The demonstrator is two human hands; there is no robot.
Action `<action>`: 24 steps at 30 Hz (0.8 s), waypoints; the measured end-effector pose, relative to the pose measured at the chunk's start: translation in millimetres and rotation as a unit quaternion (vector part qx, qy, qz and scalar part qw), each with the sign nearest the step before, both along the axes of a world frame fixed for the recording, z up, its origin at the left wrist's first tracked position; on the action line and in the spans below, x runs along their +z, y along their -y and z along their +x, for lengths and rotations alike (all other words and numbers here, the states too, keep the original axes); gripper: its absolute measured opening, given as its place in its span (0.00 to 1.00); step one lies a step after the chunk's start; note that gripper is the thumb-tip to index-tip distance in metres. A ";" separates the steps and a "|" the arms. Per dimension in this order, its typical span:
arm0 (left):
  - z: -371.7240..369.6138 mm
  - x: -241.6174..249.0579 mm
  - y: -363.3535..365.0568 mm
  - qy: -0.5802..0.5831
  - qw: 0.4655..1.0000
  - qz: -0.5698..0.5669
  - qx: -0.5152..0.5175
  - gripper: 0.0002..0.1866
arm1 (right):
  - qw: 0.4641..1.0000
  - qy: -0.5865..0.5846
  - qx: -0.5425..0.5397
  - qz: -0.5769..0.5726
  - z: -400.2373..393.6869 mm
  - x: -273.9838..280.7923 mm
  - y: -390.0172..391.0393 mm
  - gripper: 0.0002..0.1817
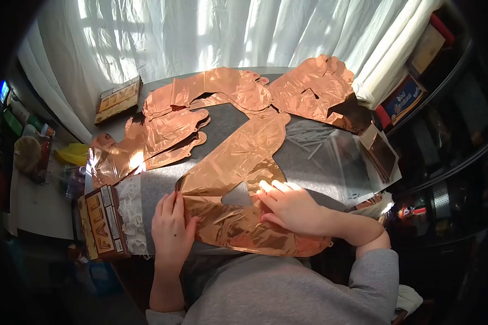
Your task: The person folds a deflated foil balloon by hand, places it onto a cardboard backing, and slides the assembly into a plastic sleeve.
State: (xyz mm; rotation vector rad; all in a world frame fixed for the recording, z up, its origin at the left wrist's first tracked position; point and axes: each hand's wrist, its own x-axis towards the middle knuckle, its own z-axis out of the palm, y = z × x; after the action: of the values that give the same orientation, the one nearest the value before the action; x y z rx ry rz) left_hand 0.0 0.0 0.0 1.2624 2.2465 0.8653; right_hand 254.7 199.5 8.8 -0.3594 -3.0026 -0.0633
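A: Start us off on the left!

B: A FALL-labelled packet (100, 223) at the near edge, curly white ribbon (129, 208) just beside it, and another labelled packet (118, 101) farther back!

A: And then copper foil!

B: Plenty, the left foil pieces (171, 130) overlapping across the grey worktop (225, 120). Now the left hand (173, 222): fingers close together, laid along the left edge of the near foil shape (219, 176), thumb set apart!

A: Where does that shape lie?

B: On the worktop, right in front of the person in the grey top (276, 287), wrinkled, wide at the near end, with an opening in it. Its far end meets the upper foil (217, 89)!

A: The right hand (295, 208)?

B: On the foil just right of that opening, fingers slightly spread, thumb apart; whether they pinch any foil, I can't tell!

A: Finish the sweep!

B: Right foil piece (314, 92) at the back, pale thin sticks (307, 134) scattered below it, clear plastic (344, 165), then a dark-faced packet (380, 154) at the right edge!
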 end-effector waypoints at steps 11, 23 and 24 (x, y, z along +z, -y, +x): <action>23.2 -25.5 -129.4 -0.219 0.941 0.088 -0.242 0.33 | 0.943 -0.313 -0.103 -0.034 -142.0 -54.6 -201.1 0.13; -60.6 -1.5 -264.2 -0.175 0.972 -0.002 -0.160 0.18 | 0.983 -0.013 -0.181 -0.031 -151.2 -34.1 -240.1 0.09; -76.6 -28.7 -280.6 -0.235 0.962 0.069 -0.120 0.20 | 0.983 -0.014 -0.183 -0.029 -150.5 -32.1 -242.3 0.09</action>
State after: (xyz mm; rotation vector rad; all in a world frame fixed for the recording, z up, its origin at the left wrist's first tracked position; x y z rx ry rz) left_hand -76.6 280.6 -28.7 1.9286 2.3325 0.6935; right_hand 104.2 441.9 -23.3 -0.9049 -2.8749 -0.0027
